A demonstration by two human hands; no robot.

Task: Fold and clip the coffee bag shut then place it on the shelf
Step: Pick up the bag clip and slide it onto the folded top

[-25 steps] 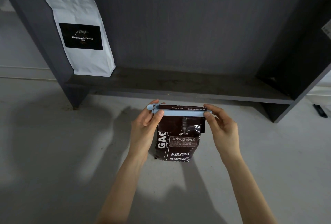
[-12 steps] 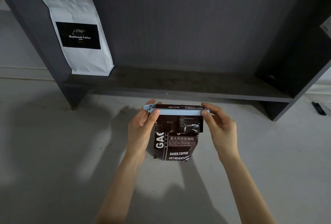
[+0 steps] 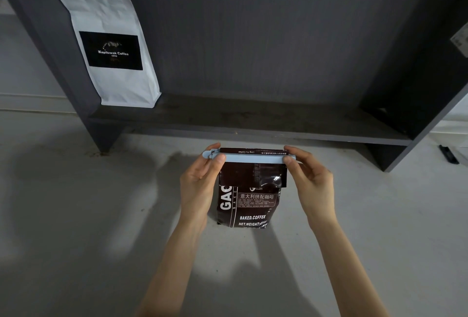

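Head view: grey concrete floor [image 3: 76,215] fills the lower half of the frame; a dark grey shelf [image 3: 253,119] spans it from 9 to 3 o'clock. A white coffee bag [image 3: 111,12] with a black label stands upright on the shelf at 10 o'clock, against the left upright. The dark brown coffee bag [image 3: 249,202] stands upright at frame centre, in front of the shelf and apart from it. A pale blue clip [image 3: 253,158] lies horizontally across its folded top. The left hand [image 3: 200,185] pinches the clip's left end between thumb and fingers. The right hand [image 3: 311,185] pinches the right end likewise. The bag's body hangs below the clip, between the two palms. Whether its base touches the floor cannot be determined.
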